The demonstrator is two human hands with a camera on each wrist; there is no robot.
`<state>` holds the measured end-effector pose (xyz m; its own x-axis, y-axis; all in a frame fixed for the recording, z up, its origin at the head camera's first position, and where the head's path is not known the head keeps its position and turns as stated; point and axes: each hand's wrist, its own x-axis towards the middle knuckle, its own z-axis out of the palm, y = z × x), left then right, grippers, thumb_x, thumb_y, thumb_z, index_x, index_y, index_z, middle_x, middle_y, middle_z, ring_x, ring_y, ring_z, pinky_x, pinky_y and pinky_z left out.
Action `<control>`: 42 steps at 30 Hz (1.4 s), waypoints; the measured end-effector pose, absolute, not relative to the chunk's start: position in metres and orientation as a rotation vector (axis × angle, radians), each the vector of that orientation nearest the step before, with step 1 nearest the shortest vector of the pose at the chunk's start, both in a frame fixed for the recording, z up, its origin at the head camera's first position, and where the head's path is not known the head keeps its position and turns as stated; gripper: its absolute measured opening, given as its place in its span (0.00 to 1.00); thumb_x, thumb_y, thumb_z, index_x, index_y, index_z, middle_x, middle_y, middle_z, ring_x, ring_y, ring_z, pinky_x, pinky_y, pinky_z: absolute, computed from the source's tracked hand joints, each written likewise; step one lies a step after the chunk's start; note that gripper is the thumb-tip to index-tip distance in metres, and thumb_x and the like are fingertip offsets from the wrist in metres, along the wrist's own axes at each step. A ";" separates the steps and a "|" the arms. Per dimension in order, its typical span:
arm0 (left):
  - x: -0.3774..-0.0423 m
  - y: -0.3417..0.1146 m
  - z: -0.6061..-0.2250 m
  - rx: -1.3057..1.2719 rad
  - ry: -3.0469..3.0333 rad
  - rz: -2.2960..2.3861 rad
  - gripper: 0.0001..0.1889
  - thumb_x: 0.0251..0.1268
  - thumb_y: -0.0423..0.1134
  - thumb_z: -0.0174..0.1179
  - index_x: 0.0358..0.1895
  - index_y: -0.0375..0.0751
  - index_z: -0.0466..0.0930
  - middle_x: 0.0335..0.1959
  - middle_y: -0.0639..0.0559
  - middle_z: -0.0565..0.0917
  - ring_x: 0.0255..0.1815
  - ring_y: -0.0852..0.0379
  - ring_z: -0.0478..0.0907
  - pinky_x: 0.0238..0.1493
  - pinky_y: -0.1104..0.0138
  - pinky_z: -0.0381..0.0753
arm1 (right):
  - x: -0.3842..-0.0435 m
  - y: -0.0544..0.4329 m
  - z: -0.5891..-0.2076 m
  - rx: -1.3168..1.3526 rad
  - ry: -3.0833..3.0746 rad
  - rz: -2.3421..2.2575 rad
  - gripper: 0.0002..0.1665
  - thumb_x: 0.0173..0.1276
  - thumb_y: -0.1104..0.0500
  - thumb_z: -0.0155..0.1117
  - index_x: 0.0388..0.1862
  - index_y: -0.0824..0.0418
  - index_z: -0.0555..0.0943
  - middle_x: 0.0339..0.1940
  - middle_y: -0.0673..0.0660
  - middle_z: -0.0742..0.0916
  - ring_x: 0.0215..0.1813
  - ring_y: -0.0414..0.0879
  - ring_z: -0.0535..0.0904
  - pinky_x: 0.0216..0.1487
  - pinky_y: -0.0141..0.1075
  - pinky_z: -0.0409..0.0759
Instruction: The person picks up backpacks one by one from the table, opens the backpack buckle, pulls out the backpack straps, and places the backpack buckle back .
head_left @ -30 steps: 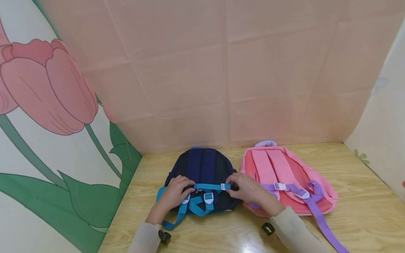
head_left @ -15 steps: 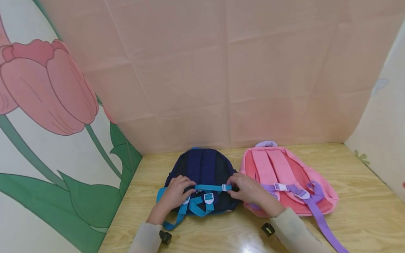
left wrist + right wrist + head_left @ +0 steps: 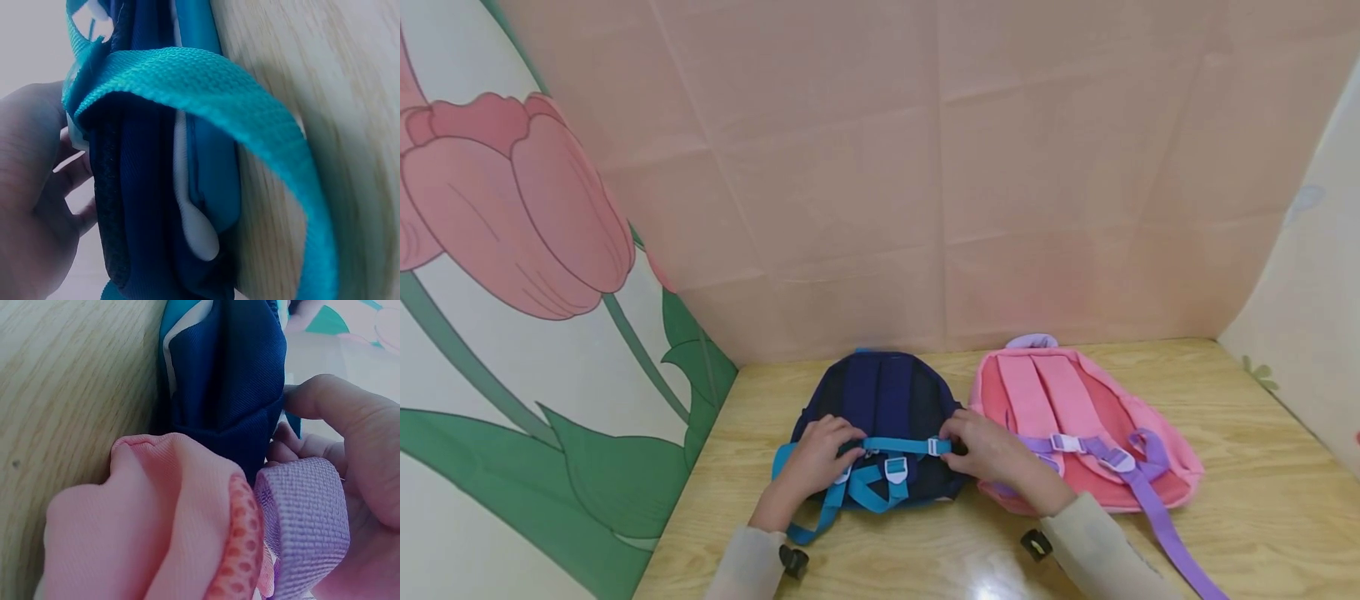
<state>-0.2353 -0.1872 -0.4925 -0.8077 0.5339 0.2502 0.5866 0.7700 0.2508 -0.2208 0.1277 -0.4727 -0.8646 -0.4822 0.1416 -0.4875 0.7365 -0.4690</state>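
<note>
A navy backpack (image 3: 880, 392) lies on the table with its shoulder-strap side up. Across it runs a blue chest strap (image 3: 898, 445) with a white buckle (image 3: 934, 447) near its right end. My left hand (image 3: 812, 458) pinches the strap's left end between thumb and fingers. At the other end, beside the buckle, my right hand (image 3: 988, 450) pinches the strap. In the left wrist view a loose teal webbing loop (image 3: 250, 119) hangs in front of the bag's side. The right wrist view has the right thumb and fingers at the navy bag's edge, their tips partly hidden.
A pink backpack (image 3: 1067, 367) lies against the navy one's right side, under my right forearm. Its purple strap (image 3: 1172, 533) trails toward the table's front. White adjusters (image 3: 896, 469) sit on the blue lower straps. Behind the wooden table (image 3: 1262, 467) stands a covered wall (image 3: 925, 167).
Both hands keep their grip on the chest strap. The strap and its buckle have shifted very slightly right and down; the backpacks stay in place.
</note>
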 end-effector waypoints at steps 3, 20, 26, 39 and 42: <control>-0.236 -0.186 -0.492 -0.896 -2.798 -0.473 0.11 0.71 0.46 0.65 0.52 0.52 0.87 0.48 0.58 0.85 0.50 0.57 0.77 0.54 0.55 0.73 | -0.221 0.129 -0.473 0.813 -2.921 0.799 0.10 0.63 0.56 0.75 0.42 0.54 0.83 0.38 0.46 0.78 0.39 0.41 0.71 0.37 0.31 0.74; -0.234 -0.145 -0.470 -0.911 -2.771 -0.382 0.17 0.71 0.51 0.63 0.57 0.50 0.84 0.55 0.56 0.83 0.57 0.54 0.76 0.58 0.53 0.75 | -0.211 0.145 -0.450 0.744 -2.831 0.679 0.23 0.65 0.56 0.74 0.57 0.62 0.81 0.50 0.57 0.86 0.47 0.47 0.81 0.54 0.46 0.83; -0.235 -0.123 -0.466 -0.926 -2.760 -0.388 0.18 0.71 0.51 0.63 0.58 0.50 0.82 0.59 0.57 0.82 0.60 0.54 0.76 0.61 0.53 0.74 | -0.209 0.167 -0.444 0.701 -2.790 0.697 0.25 0.63 0.58 0.75 0.58 0.63 0.80 0.52 0.59 0.85 0.52 0.52 0.80 0.57 0.51 0.81; -0.230 -0.073 -0.452 -0.979 -2.747 -0.391 0.21 0.71 0.54 0.62 0.61 0.51 0.81 0.63 0.56 0.81 0.65 0.54 0.75 0.64 0.53 0.73 | -0.197 0.218 -0.438 0.646 -2.770 0.774 0.26 0.64 0.62 0.70 0.60 0.68 0.78 0.55 0.64 0.84 0.48 0.54 0.85 0.52 0.51 0.82; -0.229 -0.063 -0.451 -1.003 -2.734 -0.384 0.21 0.71 0.55 0.62 0.62 0.52 0.81 0.63 0.56 0.81 0.65 0.54 0.75 0.64 0.53 0.74 | -0.194 0.227 -0.440 0.624 -2.769 0.763 0.26 0.65 0.60 0.72 0.60 0.68 0.78 0.54 0.63 0.84 0.50 0.55 0.84 0.53 0.53 0.81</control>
